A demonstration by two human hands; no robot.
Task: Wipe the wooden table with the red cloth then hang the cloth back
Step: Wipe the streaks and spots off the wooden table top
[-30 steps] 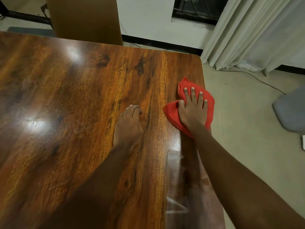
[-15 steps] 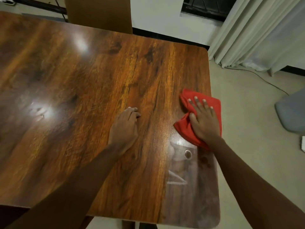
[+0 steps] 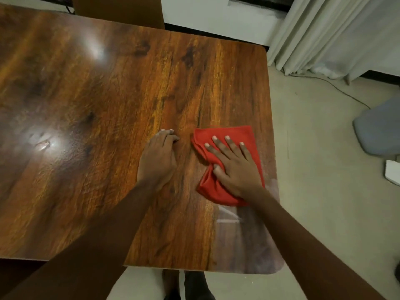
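Note:
The glossy wooden table (image 3: 91, 100) fills most of the view. A red cloth (image 3: 249, 137) lies bunched on its right side, near the right edge. My right hand (image 3: 233, 167) presses flat on the cloth with fingers spread and straight. Just left of the cloth, my left hand (image 3: 159, 158) rests palm down on the bare wood, its fingertips slightly bent.
A brown chair back (image 3: 121, 9) stands behind the table's far edge. White curtains (image 3: 337, 33) hang at the upper right, with a cable on the floor below them. A grey cushioned seat (image 3: 378, 131) sits on the floor to the right.
My right hand slid the cloth toward me along the table's right edge, then a little leftward. The left hand stayed planted while the view pulled back, showing the near table edge.

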